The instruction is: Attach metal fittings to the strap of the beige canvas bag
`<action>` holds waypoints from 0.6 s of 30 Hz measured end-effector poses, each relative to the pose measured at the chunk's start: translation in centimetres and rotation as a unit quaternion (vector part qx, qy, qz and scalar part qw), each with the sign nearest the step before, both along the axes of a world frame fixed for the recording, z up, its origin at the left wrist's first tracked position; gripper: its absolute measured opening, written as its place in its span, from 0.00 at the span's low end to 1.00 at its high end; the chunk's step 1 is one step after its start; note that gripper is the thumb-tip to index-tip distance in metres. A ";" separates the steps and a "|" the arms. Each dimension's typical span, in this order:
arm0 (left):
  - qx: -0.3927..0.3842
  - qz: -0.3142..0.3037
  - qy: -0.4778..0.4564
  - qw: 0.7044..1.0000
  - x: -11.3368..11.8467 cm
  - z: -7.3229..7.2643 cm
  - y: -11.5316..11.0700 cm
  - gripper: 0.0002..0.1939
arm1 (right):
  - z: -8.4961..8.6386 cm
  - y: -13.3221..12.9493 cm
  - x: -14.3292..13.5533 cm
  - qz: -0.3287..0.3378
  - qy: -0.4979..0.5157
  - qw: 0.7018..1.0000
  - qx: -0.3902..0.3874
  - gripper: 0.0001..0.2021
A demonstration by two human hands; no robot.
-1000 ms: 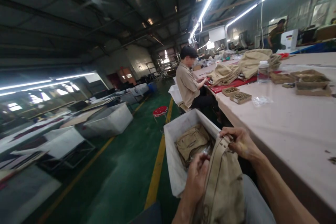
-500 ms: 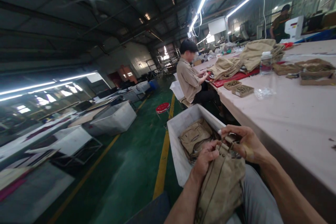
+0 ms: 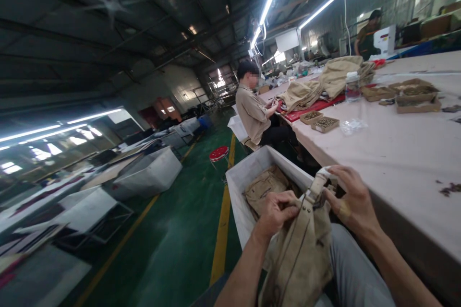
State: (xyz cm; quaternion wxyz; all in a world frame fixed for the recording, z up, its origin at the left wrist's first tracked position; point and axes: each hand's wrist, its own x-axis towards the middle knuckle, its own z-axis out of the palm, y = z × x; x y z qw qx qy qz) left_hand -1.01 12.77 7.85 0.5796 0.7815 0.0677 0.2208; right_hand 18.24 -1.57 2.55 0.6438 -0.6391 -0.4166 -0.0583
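Note:
A khaki canvas bag (image 3: 300,254) hangs over my lap, its top edge raised between my hands. My left hand (image 3: 276,212) pinches the fabric at the bag's upper edge, beside two small rivets. A strap (image 3: 317,187) runs up from a metal ring near those rivets, and my right hand (image 3: 351,194) is closed around it, thumb below and fingers over the top. Part of the strap is hidden behind the right fingers. Just beyond the bag stands a white bin (image 3: 239,201) with more khaki bags (image 3: 268,187) lying inside.
On my right, a long pale table (image 3: 389,153) bears small boxes of metal parts (image 3: 325,123), a clear plastic bag (image 3: 353,127), a bottle (image 3: 352,87) and piled khaki bags (image 3: 340,74). A co-worker (image 3: 252,110) sits at its edge. A red stool (image 3: 219,154) stands on the green floor.
My right hand has shifted up and right, drawing the strap out straighter from the ring. The left hand has moved slightly left, still on the bag's edge. The view has turned a little right.

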 end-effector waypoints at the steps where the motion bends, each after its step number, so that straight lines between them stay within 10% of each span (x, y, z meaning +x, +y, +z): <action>1: 0.028 0.030 -0.013 0.999 0.0 0.6 -0.2 0.20 | -0.2 -0.2 0.2 -0.025 0.039 0.999 -0.014 0.23; 5: 0.169 0.187 -0.067 0.966 0.6 3.1 -1.9 0.16 | 0.4 -1.4 -0.4 0.092 0.210 0.973 -0.024 0.28; 11: 0.324 0.335 -0.084 0.881 2.3 4.0 -6.2 0.14 | 3.6 -3.5 -4.8 0.257 0.125 0.955 -0.082 0.47; 18: 0.325 0.205 -0.050 0.922 0.7 4.0 -9.7 0.16 | 2.5 -4.7 -5.3 0.253 0.079 0.963 -0.049 0.44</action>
